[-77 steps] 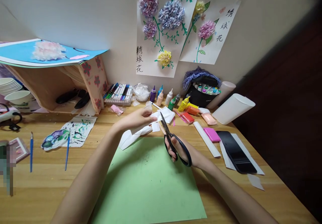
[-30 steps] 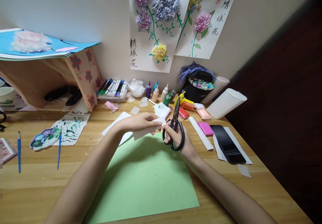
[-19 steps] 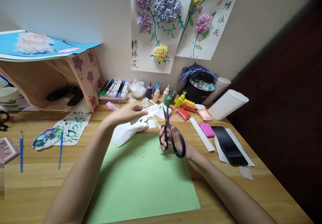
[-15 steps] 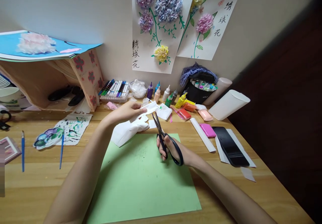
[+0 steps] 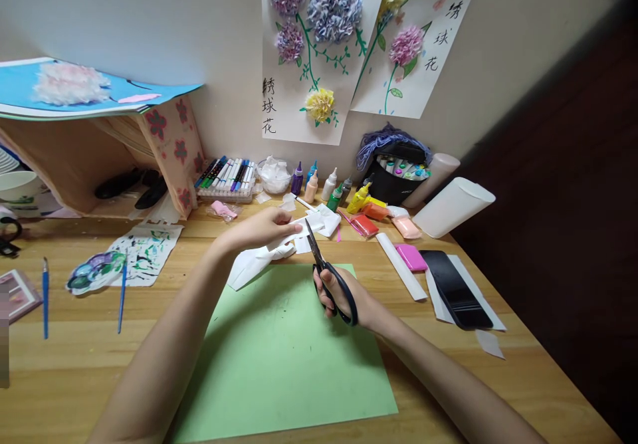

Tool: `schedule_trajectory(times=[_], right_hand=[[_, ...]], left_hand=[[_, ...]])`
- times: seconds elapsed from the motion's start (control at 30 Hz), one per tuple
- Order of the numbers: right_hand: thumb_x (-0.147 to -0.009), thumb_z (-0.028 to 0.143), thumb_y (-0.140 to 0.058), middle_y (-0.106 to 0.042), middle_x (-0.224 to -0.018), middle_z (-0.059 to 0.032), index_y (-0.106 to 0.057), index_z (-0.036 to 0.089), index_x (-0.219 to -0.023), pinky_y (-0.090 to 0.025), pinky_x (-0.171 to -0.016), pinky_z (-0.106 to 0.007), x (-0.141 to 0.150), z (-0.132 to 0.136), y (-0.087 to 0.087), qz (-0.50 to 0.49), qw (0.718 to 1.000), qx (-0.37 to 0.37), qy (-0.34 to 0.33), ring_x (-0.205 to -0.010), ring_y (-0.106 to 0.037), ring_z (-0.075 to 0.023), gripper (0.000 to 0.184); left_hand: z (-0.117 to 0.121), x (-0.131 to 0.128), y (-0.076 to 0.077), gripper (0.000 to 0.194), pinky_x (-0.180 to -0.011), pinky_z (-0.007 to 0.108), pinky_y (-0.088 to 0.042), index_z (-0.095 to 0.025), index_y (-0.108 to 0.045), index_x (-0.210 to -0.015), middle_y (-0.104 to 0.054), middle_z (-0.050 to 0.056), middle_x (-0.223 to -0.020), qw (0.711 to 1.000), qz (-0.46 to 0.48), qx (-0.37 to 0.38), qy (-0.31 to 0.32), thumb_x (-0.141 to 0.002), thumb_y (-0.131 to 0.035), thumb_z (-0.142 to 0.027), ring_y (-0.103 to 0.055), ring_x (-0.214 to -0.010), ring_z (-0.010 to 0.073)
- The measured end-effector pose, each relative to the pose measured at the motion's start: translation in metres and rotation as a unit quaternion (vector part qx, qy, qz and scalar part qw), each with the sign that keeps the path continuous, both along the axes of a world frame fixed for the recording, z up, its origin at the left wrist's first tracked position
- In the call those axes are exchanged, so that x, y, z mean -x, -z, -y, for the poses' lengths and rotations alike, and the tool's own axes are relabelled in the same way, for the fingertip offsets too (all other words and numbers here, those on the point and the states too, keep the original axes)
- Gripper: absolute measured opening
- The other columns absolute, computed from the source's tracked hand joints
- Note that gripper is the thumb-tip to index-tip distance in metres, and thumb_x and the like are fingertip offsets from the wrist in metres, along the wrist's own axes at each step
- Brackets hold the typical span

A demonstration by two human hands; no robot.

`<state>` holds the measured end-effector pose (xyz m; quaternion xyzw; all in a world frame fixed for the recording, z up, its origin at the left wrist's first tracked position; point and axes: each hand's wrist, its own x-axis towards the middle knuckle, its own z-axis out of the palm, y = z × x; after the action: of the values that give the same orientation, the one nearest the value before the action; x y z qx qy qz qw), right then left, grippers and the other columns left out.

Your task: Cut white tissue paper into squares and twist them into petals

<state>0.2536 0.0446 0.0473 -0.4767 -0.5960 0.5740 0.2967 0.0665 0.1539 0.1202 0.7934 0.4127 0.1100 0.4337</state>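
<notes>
Between its thumb and fingers, my left hand (image 5: 269,226) pinches a white strip of paper (image 5: 310,223) above the far edge of a green sheet (image 5: 294,364). My right hand (image 5: 343,294) has its fingers through the handles of black-handled scissors (image 5: 316,250). The blades point up and away, nearly together, with their tips at the strip's right end. Whether they are cutting into it I cannot tell. Beneath my left hand lies a crumpled white paper (image 5: 253,264), partly over the green sheet.
Paint bottles (image 5: 329,185) and a rack of markers (image 5: 226,179) line the wall. Clay packets (image 5: 363,224), a phone (image 5: 457,291) and a white strip (image 5: 401,268) lie to the right. At left are paintbrushes (image 5: 122,298) and a stained palette (image 5: 94,272).
My left hand has moved slightly right and down with the paper strip. The scissor blades have come closer together, near the strip's end.
</notes>
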Motion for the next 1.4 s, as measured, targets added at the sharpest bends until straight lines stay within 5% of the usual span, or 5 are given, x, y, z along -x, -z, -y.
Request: schedule_trajectory(times=[0.47, 0.73, 1.0, 1.2, 1.4], right_hand=[[-0.073, 0.080, -0.026, -0.042, -0.049, 0.0056, -0.043, 0.019, -0.075, -0.041, -0.041, -0.020, -0.002, 0.001, 0.000, 0.045, 0.999, -0.029, 0.006, -0.040, -0.043, -0.0086, 0.064], [-0.078, 0.073, -0.036, -0.041, -0.040, 0.0078, -0.045, 0.019, -0.072, -0.037, -0.035, -0.019, 0.007, -0.003, 0.002, -0.032, 0.992, 0.013, 0.119, -0.032, -0.041, -0.0080, 0.055], [-0.079, 0.054, -0.058, -0.046, -0.047, 0.0075, -0.048, 0.018, -0.076, -0.046, -0.048, -0.021, 0.005, -0.013, -0.009, -0.113, 0.968, -0.058, 0.218, -0.042, -0.052, -0.0097, 0.037], [-0.079, 0.054, -0.058, -0.047, -0.047, 0.0075, -0.048, 0.018, -0.079, -0.043, -0.048, -0.020, -0.002, -0.018, -0.007, -0.131, 0.946, -0.090, 0.283, -0.043, -0.050, -0.0086, 0.037], [-0.073, 0.080, -0.031, -0.044, -0.047, 0.0069, -0.044, 0.019, -0.077, -0.045, -0.050, -0.023, 0.003, -0.011, -0.003, -0.117, 0.984, 0.027, 0.131, -0.042, -0.048, -0.0093, 0.062]], left_hand=[[-0.001, 0.002, 0.000, 0.041, -0.045, 0.021, -0.021, -0.013, -0.054, -0.074, -0.041, -0.002, -0.062, 0.996, 0.028, 0.067, 0.059, -0.079, -0.051, -0.054, -0.031, -0.051, 0.0068], [0.001, 0.001, 0.000, 0.041, -0.045, 0.021, -0.021, -0.015, -0.050, -0.068, -0.038, -0.003, -0.060, 0.997, 0.016, 0.052, 0.055, -0.078, -0.051, -0.054, -0.031, -0.051, 0.0071], [0.015, -0.019, 0.001, 0.047, -0.048, 0.021, -0.027, -0.013, -0.056, -0.072, -0.048, -0.001, -0.064, 0.992, 0.009, 0.042, 0.119, -0.079, -0.045, -0.058, -0.040, -0.054, 0.0086], [0.005, -0.008, 0.001, 0.039, -0.050, 0.022, -0.029, -0.013, -0.058, -0.072, -0.054, 0.000, -0.066, 0.998, -0.004, 0.031, 0.050, -0.075, -0.055, -0.052, -0.043, -0.056, 0.0096], [-0.005, 0.002, 0.000, 0.033, -0.048, 0.022, -0.023, -0.014, -0.050, -0.063, -0.047, -0.002, -0.059, 0.997, 0.027, -0.020, -0.062, -0.074, -0.058, -0.044, -0.037, -0.052, 0.0079]])
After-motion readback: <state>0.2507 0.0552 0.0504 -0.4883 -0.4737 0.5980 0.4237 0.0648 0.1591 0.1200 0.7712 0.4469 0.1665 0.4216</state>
